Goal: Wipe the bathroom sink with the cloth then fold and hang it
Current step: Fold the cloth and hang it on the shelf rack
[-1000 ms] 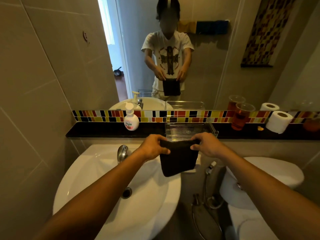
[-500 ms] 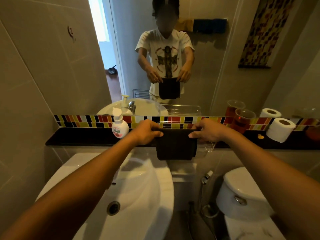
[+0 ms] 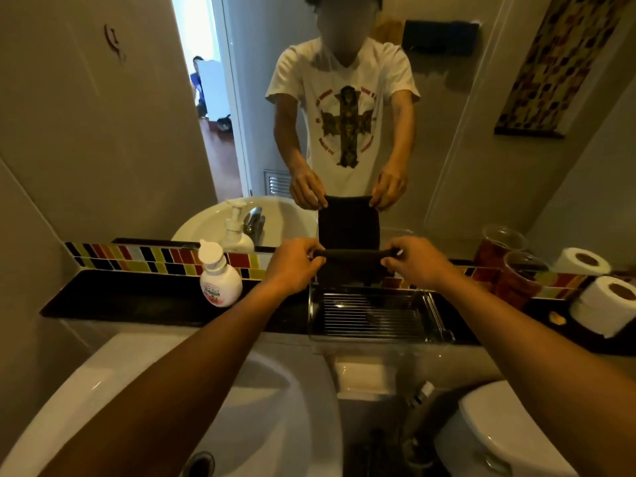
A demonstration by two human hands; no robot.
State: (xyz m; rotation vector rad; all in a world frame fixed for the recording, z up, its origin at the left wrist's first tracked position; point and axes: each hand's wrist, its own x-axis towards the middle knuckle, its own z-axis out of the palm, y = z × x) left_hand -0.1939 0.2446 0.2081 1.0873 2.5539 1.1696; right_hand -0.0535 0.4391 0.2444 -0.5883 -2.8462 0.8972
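A dark folded cloth [image 3: 351, 270] hangs between my two hands, held by its top corners in front of the mirror. My left hand [image 3: 294, 265] pinches its left corner and my right hand [image 3: 418, 261] pinches its right corner. The cloth hangs just above the back of a wire rack [image 3: 375, 316] on the black ledge. The white sink [image 3: 261, 407] lies below my left forearm, with its drain at the bottom edge. The tap is hidden behind my arm; it shows only in the mirror.
A white soap pump bottle [image 3: 218, 278] stands on the black ledge [image 3: 130, 297] to the left. Two amber plastic cups [image 3: 519, 282] and a toilet roll [image 3: 605, 304] stand at the right. A toilet [image 3: 499, 432] is at the lower right.
My hands have lifted the cloth up and forward, from over the sink's edge to above the wire rack near the mirror. The view has tilted upward.
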